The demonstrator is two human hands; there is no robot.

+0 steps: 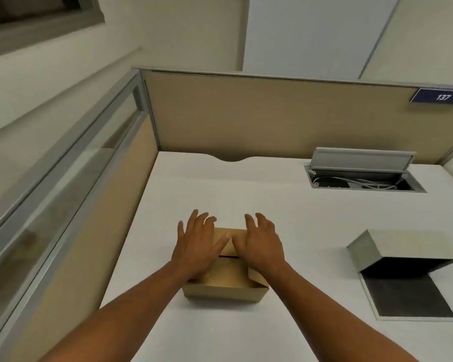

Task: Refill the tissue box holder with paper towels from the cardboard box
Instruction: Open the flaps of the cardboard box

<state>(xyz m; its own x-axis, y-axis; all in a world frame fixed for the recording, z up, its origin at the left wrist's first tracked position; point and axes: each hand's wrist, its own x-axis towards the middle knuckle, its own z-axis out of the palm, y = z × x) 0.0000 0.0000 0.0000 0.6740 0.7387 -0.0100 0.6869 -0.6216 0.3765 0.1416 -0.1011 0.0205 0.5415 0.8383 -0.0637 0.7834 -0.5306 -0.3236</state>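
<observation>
A brown cardboard box (224, 286) sits on the white desk (285, 212), its top flaps nearly closed with a narrow dark gap between them. My left hand (198, 242) lies flat over the box's left side, fingers spread. My right hand (259, 241) rests over the right side, fingers spread too. Neither hand grips anything. To the right lies the grey metal tissue box holder (400, 246), hinged open, with its dark base plate (406, 296) flat on the desk. No paper towels are visible.
An open cable hatch (361, 176) with wires inside is set into the desk at the back right. Beige partition panels (272, 116) wall the desk at the back and left. A blue "137" sign (441, 96) hangs at the top right.
</observation>
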